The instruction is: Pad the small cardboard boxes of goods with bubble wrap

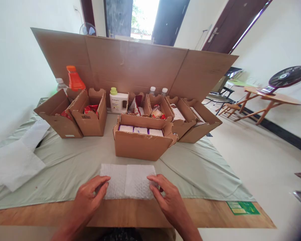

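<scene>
A folded piece of bubble wrap [126, 187] lies near the table's front edge, with a fold line down its middle. At its left edge, my left hand [92, 194] has the thumb and index finger curled about the wrap. Its right edge is between the thumb and fingers of my right hand [165, 192]. The lower fingers of both hands are partly hidden. Just beyond the wrap stands an open cardboard box [140, 145] with several white, purple-edged packs [140, 130] in it.
Behind are more open cardboard boxes [92, 117] with packets, a white jug with a green cap [117, 102], and an orange bottle [75, 80]. A tall cardboard panel [135, 63] stands at the back. Loose bubble wrap [17, 160] lies at left on the green cloth [80, 174].
</scene>
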`<state>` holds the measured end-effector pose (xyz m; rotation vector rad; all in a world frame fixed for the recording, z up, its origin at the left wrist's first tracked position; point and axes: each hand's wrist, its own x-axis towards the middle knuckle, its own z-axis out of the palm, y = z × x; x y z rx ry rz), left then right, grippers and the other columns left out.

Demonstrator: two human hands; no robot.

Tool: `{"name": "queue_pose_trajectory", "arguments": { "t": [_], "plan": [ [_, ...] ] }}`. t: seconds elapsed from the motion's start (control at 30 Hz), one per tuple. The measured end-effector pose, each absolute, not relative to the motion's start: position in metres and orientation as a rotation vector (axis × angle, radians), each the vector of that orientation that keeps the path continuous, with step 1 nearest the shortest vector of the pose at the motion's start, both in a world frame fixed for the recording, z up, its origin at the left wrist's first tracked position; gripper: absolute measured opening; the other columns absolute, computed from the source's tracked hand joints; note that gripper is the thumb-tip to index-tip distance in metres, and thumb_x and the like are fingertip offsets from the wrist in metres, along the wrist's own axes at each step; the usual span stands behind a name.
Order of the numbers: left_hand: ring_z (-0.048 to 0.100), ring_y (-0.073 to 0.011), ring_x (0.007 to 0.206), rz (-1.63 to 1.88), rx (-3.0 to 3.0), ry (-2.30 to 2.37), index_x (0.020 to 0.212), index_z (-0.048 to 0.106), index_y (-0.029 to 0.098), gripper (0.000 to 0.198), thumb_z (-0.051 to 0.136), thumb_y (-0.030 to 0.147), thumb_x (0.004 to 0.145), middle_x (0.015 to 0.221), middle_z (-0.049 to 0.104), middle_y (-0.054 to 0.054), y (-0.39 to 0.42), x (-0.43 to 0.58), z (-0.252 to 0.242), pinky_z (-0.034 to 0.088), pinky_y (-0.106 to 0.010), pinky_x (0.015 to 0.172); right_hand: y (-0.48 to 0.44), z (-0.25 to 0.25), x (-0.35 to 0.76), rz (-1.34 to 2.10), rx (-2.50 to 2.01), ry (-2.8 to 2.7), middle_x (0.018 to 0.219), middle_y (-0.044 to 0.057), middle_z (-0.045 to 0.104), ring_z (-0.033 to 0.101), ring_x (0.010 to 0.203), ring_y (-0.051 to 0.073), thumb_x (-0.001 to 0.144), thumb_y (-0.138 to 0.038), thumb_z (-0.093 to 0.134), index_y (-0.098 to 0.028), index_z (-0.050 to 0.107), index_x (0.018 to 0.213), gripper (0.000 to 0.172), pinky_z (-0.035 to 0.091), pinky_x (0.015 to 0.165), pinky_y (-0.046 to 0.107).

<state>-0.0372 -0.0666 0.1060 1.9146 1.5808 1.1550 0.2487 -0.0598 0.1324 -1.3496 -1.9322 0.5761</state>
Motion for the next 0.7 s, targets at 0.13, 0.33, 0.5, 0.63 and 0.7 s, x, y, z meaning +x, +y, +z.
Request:
{"name": "queue_pose_trajectory", "arguments": {
  "t": [0.13, 0.33, 0.5, 0.63, 0.7],
  "plan": [
    [0.074, -0.0153, 0.087, 1.412, 2.224, 1.541, 0.107, 0.073, 0.025, 0.020, 0.062, 0.019, 0.091, 0.097, 0.078, -0.002, -0.067, -0.041, 0.163, 0.057, -0.023, 0.079, -0.058, 0.195, 0.255, 0.235, -1.141, -1.970, 0.097, 0.004, 0.073, 0.071, 0.090, 0.019, 0.094, -0.017, 0.059, -0.029, 0.072, 0.114, 0.027, 0.058, 0.077, 0.027],
    [0.066, -0.0210, 0.109, 1.559, 2.486, 1.454, 0.119, 0.068, 0.017, 0.029, 0.057, 0.017, 0.093, 0.112, 0.075, -0.009, 0.015, -0.024, 0.225, 0.050, -0.035, 0.100, 0.015, 0.257, 0.280, 0.080, -1.158, -1.847, 0.095, 0.002, 0.072, 0.065, 0.079, 0.016, 0.092, -0.024, 0.063, -0.026, 0.073, 0.111, 0.021, 0.053, 0.074, 0.028],
    [0.067, -0.0241, 0.094, 1.064, 2.542, 1.497, 0.108, 0.074, 0.018, 0.030, 0.051, 0.029, 0.093, 0.098, 0.076, -0.009, 0.076, -0.011, 0.243, 0.052, -0.035, 0.082, 0.084, 0.272, 0.301, 0.464, -1.372, -2.102, 0.076, 0.001, 0.066, 0.054, 0.063, 0.014, 0.088, -0.033, 0.057, -0.017, 0.075, 0.105, 0.029, 0.042, 0.059, 0.026],
    [0.057, -0.0204, 0.066, 0.321, 2.639, 1.577, 0.065, 0.065, 0.021, 0.034, 0.043, 0.028, 0.091, 0.067, 0.065, -0.005, 0.097, -0.003, 0.259, 0.036, -0.031, 0.061, 0.108, 0.280, 0.294, 0.505, -1.610, -2.560, 0.075, 0.000, 0.070, 0.058, 0.066, 0.014, 0.087, -0.022, 0.051, -0.021, 0.077, 0.092, 0.026, 0.039, 0.062, 0.025],
    [0.050, -0.0199, 0.060, 0.151, 2.672, 1.611, 0.057, 0.054, 0.022, 0.037, 0.039, 0.027, 0.090, 0.061, 0.057, -0.005, 0.105, 0.003, 0.265, 0.026, -0.033, 0.058, 0.115, 0.284, 0.284, 0.282, -1.731, -2.683, 0.078, 0.001, 0.073, 0.062, 0.072, 0.017, 0.086, -0.019, 0.053, -0.025, 0.078, 0.091, 0.026, 0.037, 0.063, 0.026]
  ]
}}
